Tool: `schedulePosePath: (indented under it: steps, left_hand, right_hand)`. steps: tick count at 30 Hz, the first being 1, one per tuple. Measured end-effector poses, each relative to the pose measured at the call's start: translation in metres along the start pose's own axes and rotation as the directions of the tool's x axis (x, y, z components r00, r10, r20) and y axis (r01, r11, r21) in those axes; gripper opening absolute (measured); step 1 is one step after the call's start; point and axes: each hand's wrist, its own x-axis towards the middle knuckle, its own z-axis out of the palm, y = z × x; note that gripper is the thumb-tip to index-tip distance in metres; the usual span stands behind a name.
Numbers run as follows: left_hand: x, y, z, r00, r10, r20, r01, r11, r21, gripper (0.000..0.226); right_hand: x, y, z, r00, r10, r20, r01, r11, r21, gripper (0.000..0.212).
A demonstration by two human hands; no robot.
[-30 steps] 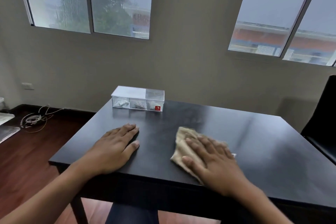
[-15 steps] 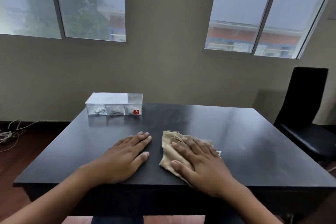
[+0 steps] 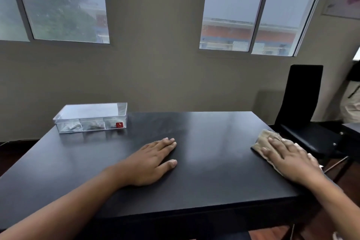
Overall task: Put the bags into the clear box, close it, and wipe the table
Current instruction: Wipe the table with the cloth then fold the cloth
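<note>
A dark table [image 3: 204,191] fills the lower view, its far edge near a beige wall with two windows. At the table's far left corner sits the clear box [image 3: 91,117], lid shut, with three compartments along its front wall; small bags [image 3: 72,126] lie in the left and middle ones, and a dark item with a red label shows in the right one. A black chair [image 3: 300,103] stands just beside the table's right edge, close to where the wiping goes on; part of another person [image 3: 352,91] shows at the far right.

The left hand [image 3: 153,161] lies flat and open on the table near its middle, fingers together, holding nothing. The right hand [image 3: 286,156] lies spread, palm down, pressing a tan cloth [image 3: 266,142] against the table at its right edge, with part of the cloth reaching the rim.

Half a second ago the cloth and right hand lay near the table's centre, just beside the left hand; they are now well apart, the cloth swept out to the right edge. The left hand rests much where it was, and the box has not moved from its corner.
</note>
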Motion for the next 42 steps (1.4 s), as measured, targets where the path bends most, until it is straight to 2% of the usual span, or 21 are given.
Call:
schedulePosePath:
  steps: [5, 10, 16, 20, 23, 27, 30, 33, 37, 42]
  left_hand:
    - [0.026, -0.010, -0.001, 1.000, -0.001, -0.004, 0.001, 1.000, 0.015, 0.073]
    - [0.052, -0.013, -0.002, 1.000, 0.001, -0.002, -0.001, 1.000, 0.017, 0.075]
    - [0.063, -0.021, 0.002, 0.998, 0.014, -0.058, -0.014, 1.000, -0.001, 0.076]
    - [0.063, -0.019, 0.007, 0.993, -0.005, -0.117, 0.001, 0.999, -0.035, 0.071]
    - [0.058, -0.017, 0.006, 0.985, -0.030, -0.173, 0.019, 0.998, -0.060, 0.066]
    - [0.046, -0.020, 0.003, 0.971, -0.055, -0.231, 0.038, 0.996, -0.077, 0.057]
    - [0.025, -0.035, 0.004, 0.968, -0.063, -0.244, 0.044, 0.996, -0.083, 0.054]
    - [-0.007, -0.060, 0.002, 0.965, -0.079, -0.248, 0.060, 0.995, -0.084, 0.055]
    - [-0.047, -0.087, -0.005, 0.950, -0.168, -0.265, 0.150, 0.985, -0.088, 0.059]
    - [-0.067, -0.088, -0.005, 0.927, -0.234, -0.292, 0.220, 0.972, -0.078, 0.053]
  right_hand:
    - [-0.026, -0.027, 0.013, 0.998, 0.059, -0.030, -0.060, 0.998, -0.030, 0.078]
    - [-0.060, -0.061, 0.029, 0.988, -0.150, 0.040, 0.152, 0.987, -0.047, 0.075]
    - [0.012, -0.065, 0.025, 0.978, -0.183, 0.096, 0.188, 0.981, -0.050, 0.081]
    - [0.072, -0.094, 0.027, 0.970, -0.214, 0.117, 0.222, 0.973, -0.060, 0.078]
    - [0.081, -0.119, 0.033, 0.950, -0.271, 0.157, 0.283, 0.957, -0.058, 0.075]
    - [0.040, -0.134, 0.040, 0.891, -0.419, 0.177, 0.432, 0.901, -0.045, 0.076]
    - [-0.022, -0.127, 0.041, 0.803, -0.563, 0.193, 0.579, 0.814, -0.036, 0.068]
    - [-0.058, -0.114, 0.036, 0.753, -0.623, 0.210, 0.643, 0.764, -0.040, 0.062]
    - [-0.042, -0.126, 0.034, 0.772, -0.602, 0.207, 0.619, 0.785, -0.029, 0.069]
    - [0.020, -0.189, 0.057, 0.825, -0.550, 0.129, 0.559, 0.828, -0.044, 0.070]
